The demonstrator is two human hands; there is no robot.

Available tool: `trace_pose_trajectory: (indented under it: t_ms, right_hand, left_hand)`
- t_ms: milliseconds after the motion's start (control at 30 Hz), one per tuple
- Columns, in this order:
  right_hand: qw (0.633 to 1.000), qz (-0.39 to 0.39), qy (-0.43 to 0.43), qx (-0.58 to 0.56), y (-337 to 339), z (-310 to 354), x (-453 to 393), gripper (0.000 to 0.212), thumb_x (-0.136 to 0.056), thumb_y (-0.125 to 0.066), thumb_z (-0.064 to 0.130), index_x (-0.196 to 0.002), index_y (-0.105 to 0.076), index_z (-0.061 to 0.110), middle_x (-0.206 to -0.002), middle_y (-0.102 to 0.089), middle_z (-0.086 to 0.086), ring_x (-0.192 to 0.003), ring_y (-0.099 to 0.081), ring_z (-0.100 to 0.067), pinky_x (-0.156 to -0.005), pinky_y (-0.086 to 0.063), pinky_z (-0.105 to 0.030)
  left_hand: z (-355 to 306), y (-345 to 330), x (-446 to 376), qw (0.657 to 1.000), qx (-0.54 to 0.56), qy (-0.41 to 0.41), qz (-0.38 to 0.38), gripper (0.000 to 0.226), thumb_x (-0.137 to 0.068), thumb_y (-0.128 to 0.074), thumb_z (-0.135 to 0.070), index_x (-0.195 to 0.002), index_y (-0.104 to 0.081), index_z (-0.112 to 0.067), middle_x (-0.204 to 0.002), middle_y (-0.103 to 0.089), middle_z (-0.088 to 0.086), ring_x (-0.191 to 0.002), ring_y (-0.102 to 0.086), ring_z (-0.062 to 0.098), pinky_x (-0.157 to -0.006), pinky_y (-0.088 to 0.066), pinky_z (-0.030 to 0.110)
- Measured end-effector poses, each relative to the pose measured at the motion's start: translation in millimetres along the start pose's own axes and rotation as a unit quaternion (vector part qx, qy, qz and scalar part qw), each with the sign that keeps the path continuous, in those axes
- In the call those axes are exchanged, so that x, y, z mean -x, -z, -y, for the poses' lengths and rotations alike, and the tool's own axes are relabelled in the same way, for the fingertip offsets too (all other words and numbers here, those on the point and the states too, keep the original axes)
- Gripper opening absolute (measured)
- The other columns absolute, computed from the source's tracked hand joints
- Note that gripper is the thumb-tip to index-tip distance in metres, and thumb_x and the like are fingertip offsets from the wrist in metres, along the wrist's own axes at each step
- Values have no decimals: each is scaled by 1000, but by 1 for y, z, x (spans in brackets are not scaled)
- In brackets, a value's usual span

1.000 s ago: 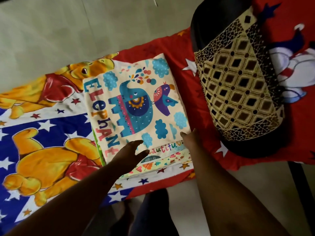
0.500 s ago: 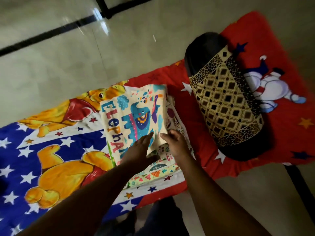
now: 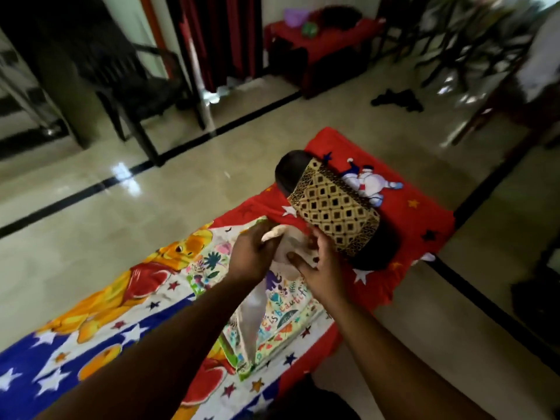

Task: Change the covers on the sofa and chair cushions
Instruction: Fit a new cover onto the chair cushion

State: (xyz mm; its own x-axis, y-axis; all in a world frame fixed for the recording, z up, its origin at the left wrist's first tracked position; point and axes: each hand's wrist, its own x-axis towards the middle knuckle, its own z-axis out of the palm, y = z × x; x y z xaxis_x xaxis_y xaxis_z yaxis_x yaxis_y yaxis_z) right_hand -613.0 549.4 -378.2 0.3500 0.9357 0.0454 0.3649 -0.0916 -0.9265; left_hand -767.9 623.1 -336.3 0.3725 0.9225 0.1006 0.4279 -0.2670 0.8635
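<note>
A stack of cushion covers (image 3: 281, 316) lies on a floor mat (image 3: 100, 344) — a cushion (image 3: 336, 207) just to its right. Both hands — left hand (image 3: 251, 259), right hand (image 3: 318, 268) — hold one cover (image 3: 288, 247) above the stack. A chair (image 3: 127, 74) stands far left.

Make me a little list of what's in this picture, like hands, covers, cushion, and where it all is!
left hand: grips the lifted cover
right hand: pinches the same cover
lifted cover: pale cloth, held up above the stack, hangs down between the arms
stack of covers: colourful, folded, lies on the sheet
cushion: gold and black diamond pattern, rests on the red part of the sheet
sheet: cartoon print, spread on the floor
chair: dark, in the background
</note>
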Motion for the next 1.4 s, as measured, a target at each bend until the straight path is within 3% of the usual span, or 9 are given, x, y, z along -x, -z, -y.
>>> trace_pose_trajectory:
  t_ms: [167, 433, 600, 700, 833, 967, 1133, 1300, 1400]
  right_hand:
    - [983, -106, 59, 139, 53, 31, 53, 24, -95, -59, 48, -83, -51, 29, -79, -54, 8, -78, -58, -17, -68, -44, -34]
    - [962, -225, -49, 145, 178, 41, 150, 36, -90, -53, 44, -109, -66, 16, -92, -68, 5, -86, -64, -17, -75, -48, -34]
    - [940, -260, -82, 204, 260, 44, 226, 48, -79, -71, 61, -105, -58, 23, -90, -69, 8, -81, -65, -12, -69, -52, -37]
    - [931, -230, -152, 241, 313, 26, 280, 63, -63, -77, 70, -112, -52, 38, -100, -63, 19, -90, -62, -5, -75, -51, -30]
    - [882, -257, -236, 318, 377, -23, 356, 48, -86, -72, 46, -129, -60, 29, -119, -65, 4, -104, -64, -18, -85, -50, -31]
    - [832, -314, -294, 350, 441, -59, 431, 34, -81, -68, 40, -112, -68, 28, -104, -67, 3, -96, -64, -20, -71, -50, -31]
    - [798, -378, -347, 317, 488, -86, 494, 17, -85, -69, 32, -98, -60, 26, -92, -68, 1, -84, -64, -24, -62, -38, -29]
    - [782, -465, -303, 282, 523, -95, 506, 15, -94, -62, 30, -104, -54, 23, -90, -68, -1, -83, -66, -29, -63, -41, -31]
    - [779, -477, -254, 319, 539, -80, 493, 19, -96, -61, 31, -111, -56, 22, -95, -70, -3, -85, -66, -29, -65, -48, -33]
  left_hand:
    - [-66, -12, 28, 985, -48, -140, 87, 26, -91, -62, -41, -103, -70, -20, -95, -73, -2, -88, -67, 18, -73, -51, 36]
    - [-130, -83, 77, 959, -99, -177, 200, 36, -84, -77, -47, -103, -74, -16, -99, -74, 7, -94, -68, 27, -70, -45, 29]
    - [-204, -146, 112, 935, -55, -215, 278, 19, -87, -76, -40, -74, -66, -32, -68, -65, -14, -65, -60, -2, -60, -38, 12]
    - [-248, -194, 134, 903, -26, -269, 334, 25, -85, -70, -47, -79, -71, -23, -72, -70, -12, -73, -65, -6, -64, -47, 21]
    - [-292, -262, 162, 875, -25, -291, 385, 24, -81, -60, -55, -84, -72, -34, -81, -72, -17, -80, -66, -5, -74, -53, 31]
    - [-329, -325, 185, 892, -1, -284, 351, 7, -90, -71, -40, -90, -68, -34, -86, -71, -8, -76, -64, 1, -72, -49, 27]
    - [-363, -386, 205, 928, -6, -195, 318, 25, -88, -73, -44, -85, -65, -20, -80, -68, 6, -78, -66, 25, -74, -54, 38]
    - [-368, -445, 204, 924, -56, -168, 340, 56, -89, -67, -52, -121, -65, -7, -111, -70, 17, -102, -66, 37, -86, -54, 42]
    - [-377, -478, 207, 893, -56, -260, 363, 73, -84, -78, -39, -144, -45, -13, -136, -58, 13, -122, -57, 34, -96, -47, 40]
